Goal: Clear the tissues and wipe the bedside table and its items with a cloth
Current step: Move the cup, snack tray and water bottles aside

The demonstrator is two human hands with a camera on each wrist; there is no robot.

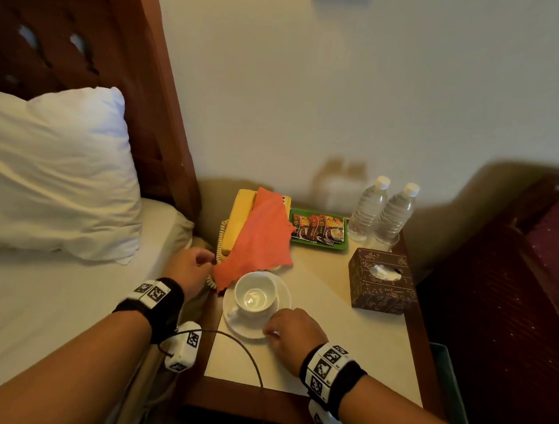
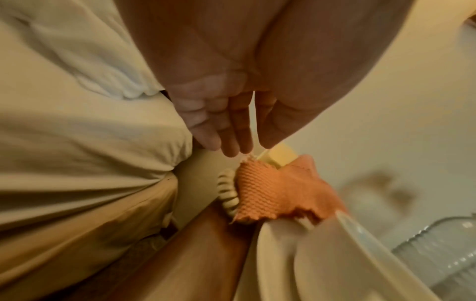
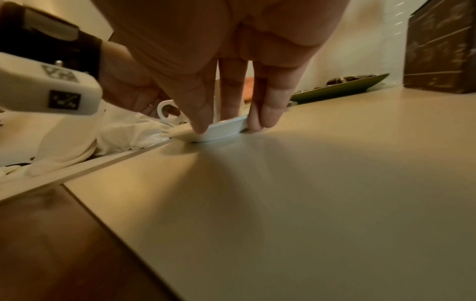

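From the head view, an orange cloth (image 1: 258, 239) lies draped over the yellow telephone (image 1: 240, 216) at the back left of the worktop (image 1: 346, 338), while the right hand (image 1: 291, 334) grips the near rim of the saucer (image 1: 255, 325) carrying a white cup (image 1: 254, 293), a tissue box (image 1: 382, 280) standing to the right. The left wrist view shows the left hand (image 2: 226, 124) released, its fingers straight just above the cloth's corner. The right wrist view shows thumb and fingers (image 3: 268, 110) pinching the saucer's edge against the worktop.

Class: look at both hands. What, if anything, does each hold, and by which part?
The right hand pinches the saucer by its near rim. The left hand holds nothing; its fingers reach toward the orange cloth.
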